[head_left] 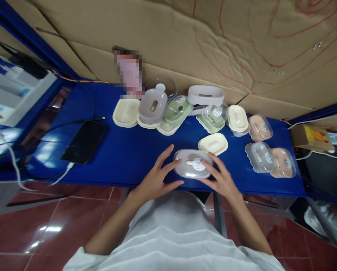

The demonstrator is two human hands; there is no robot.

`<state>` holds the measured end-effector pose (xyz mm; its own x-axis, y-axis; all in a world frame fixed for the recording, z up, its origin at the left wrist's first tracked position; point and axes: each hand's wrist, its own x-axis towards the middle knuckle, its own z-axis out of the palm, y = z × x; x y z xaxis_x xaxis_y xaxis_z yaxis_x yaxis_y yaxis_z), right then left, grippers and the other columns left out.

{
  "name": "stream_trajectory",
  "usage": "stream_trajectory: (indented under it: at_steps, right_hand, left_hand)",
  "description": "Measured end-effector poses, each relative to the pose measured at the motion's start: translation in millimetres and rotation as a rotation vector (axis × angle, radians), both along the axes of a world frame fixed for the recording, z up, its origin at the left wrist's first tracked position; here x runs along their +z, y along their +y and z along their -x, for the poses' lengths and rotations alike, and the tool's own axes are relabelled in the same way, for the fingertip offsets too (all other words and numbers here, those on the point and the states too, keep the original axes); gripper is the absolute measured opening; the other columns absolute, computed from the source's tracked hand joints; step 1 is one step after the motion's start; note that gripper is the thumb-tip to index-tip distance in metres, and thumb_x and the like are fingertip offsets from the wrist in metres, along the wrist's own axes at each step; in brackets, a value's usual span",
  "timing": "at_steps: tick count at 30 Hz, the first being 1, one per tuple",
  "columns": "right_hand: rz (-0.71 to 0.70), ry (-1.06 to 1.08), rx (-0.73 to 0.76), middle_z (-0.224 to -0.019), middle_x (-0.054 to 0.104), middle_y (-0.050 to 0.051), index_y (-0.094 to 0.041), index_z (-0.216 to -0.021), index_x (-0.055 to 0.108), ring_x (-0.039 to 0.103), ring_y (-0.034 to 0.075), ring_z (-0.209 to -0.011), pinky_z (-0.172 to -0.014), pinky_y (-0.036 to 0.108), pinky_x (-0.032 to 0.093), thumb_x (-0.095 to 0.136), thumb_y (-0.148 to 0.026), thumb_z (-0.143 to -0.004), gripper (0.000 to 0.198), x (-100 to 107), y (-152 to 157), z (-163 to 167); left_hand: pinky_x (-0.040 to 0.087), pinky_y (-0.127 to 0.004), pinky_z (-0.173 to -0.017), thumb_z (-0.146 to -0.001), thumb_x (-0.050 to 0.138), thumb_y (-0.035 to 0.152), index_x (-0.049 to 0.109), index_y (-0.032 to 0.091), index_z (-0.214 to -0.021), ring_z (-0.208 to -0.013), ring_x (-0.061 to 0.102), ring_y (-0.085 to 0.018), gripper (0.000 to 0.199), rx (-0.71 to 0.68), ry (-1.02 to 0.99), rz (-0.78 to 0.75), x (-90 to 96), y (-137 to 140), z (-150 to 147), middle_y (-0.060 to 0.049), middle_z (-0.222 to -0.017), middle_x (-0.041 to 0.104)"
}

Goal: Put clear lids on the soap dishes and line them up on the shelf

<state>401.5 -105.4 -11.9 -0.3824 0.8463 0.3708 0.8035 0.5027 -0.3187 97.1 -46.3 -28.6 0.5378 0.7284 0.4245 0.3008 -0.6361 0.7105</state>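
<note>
Box (182, 169): lies flat near the front edge of the blue table (134, 150), between both hands.
Long axis: runs left to right, from one hand toward the other.
Right hand (223, 180): looks nearer, fingers spread, tips over the right end and the sticker (198, 164).
Left hand (157, 177): fingers spread wide, one tip at the left end.
Look: greyish, oval, shiny transparent cover (191, 174), pale bar (189, 163) in middle.
</note>
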Motion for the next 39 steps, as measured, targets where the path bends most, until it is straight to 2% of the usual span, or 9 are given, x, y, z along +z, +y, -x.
stream_trajectory:
  at_steps: [7, 10, 14, 18, 21, 23, 26, 31, 39]
  right_hand:
    - [-0.305, -0.102, -0.752, -0.146, 0.054, 0.029, -0.016, -0.151, 0.055, 0.055, 0.042, -0.140, -0.114, 0.056, 0.047, 0.089, -0.062, -0.079, 0.092, 35, 49, -155]
    - [-0.130, -0.094, -1.051, -0.131, 0.056, 0.031, -0.012, -0.138, 0.063, 0.061, 0.042, -0.124, -0.099, 0.054, 0.049, 0.095, -0.066, -0.065, 0.096, 35, 88, -214]
    - [0.042, -0.076, -1.203, -0.131, 0.052, 0.036, -0.005, -0.139, 0.057, 0.062, 0.040, -0.113, -0.083, 0.051, 0.049, 0.098, -0.063, -0.059, 0.107, 27, 114, -236]
    - [-0.090, -0.171, -1.117, -0.145, 0.048, 0.043, -0.002, -0.152, 0.048, 0.055, 0.049, -0.129, -0.095, 0.059, 0.048, 0.100, -0.062, -0.057, 0.124, 30, 106, -209]
    - [-0.223, -0.241, -0.868, -0.152, 0.052, 0.035, -0.007, -0.156, 0.049, 0.050, 0.047, -0.142, -0.112, 0.063, 0.043, 0.080, -0.057, -0.089, 0.090, 36, 90, -160]
    - [-0.127, -0.213, -0.581, -0.145, 0.064, 0.022, -0.016, -0.151, 0.057, 0.058, 0.037, -0.137, -0.113, 0.056, 0.047, 0.057, -0.043, -0.107, 0.051, 36, 83, -122]
    - [-0.053, -0.209, -0.382, -0.147, 0.066, 0.016, -0.022, -0.148, 0.060, 0.060, 0.033, -0.137, -0.115, 0.054, 0.047, 0.047, -0.036, -0.111, 0.042, 34, 88, -79]
    - [-0.069, -0.172, -0.357, -0.160, 0.054, 0.018, -0.020, -0.157, 0.049, 0.049, 0.035, -0.150, -0.122, 0.058, 0.042, 0.053, -0.047, -0.108, 0.057, 27, 126, -62]
    - [-0.174, -0.091, -0.315, -0.156, 0.057, 0.016, -0.025, -0.152, 0.053, 0.051, 0.036, -0.149, -0.123, 0.061, 0.040, 0.053, -0.050, -0.108, 0.051, 20, 143, -37]
  left_hand:
    - [0.054, -0.054, -0.119, -0.102, 0.070, 0.025, 0.047, 0.029, -0.158, -0.154, 0.048, -0.033, 0.060, 0.003, 0.105, 0.001, 6.6, 3, -5, -0.017, -0.170, 0.039]
    - [0.054, -0.054, -0.118, -0.103, 0.067, 0.024, 0.053, 0.026, -0.155, -0.153, 0.050, -0.034, 0.054, -0.030, 0.192, -0.059, 4.1, 1, -9, -0.019, -0.167, 0.045]
    - [0.055, -0.054, -0.116, -0.104, 0.065, 0.022, 0.057, 0.022, -0.151, -0.151, 0.053, -0.033, 0.048, -0.007, 0.211, -0.101, -2.2, -3, -10, -0.021, -0.163, 0.049]
    - [0.054, -0.053, -0.115, -0.105, 0.063, 0.022, 0.061, 0.020, -0.145, -0.148, 0.054, -0.033, 0.040, -0.012, 0.247, -0.140, -2.2, -1, -10, -0.020, -0.160, 0.052]
    - [0.052, -0.052, -0.116, -0.107, 0.060, 0.025, 0.061, 0.020, -0.145, -0.146, 0.055, -0.032, 0.038, -0.087, 0.334, -0.201, 6.5, 8, -21, -0.017, -0.159, 0.055]
    - [0.048, -0.052, -0.119, -0.108, 0.059, 0.029, 0.057, 0.021, -0.151, -0.148, 0.054, -0.033, 0.044, -0.180, 0.421, -0.265, 13.4, 18, -34, -0.015, -0.162, 0.055]
    - [0.040, -0.050, -0.125, -0.105, 0.067, 0.040, 0.048, 0.023, -0.160, -0.155, 0.047, -0.032, 0.061, -0.333, 0.479, -0.366, 18.8, 39, -60, -0.013, -0.168, 0.049]
    - [0.044, -0.048, -0.118, -0.098, 0.074, 0.049, 0.058, 0.019, -0.150, -0.136, 0.063, -0.032, 0.062, -0.392, 0.519, -0.457, 16.6, 75, -73, -0.014, -0.145, 0.068]
    - [0.051, -0.045, -0.106, -0.103, 0.068, 0.040, 0.071, 0.016, -0.105, -0.116, 0.066, -0.030, 0.024, -0.250, 0.550, -0.449, 17.6, 104, -20, -0.013, -0.117, 0.071]
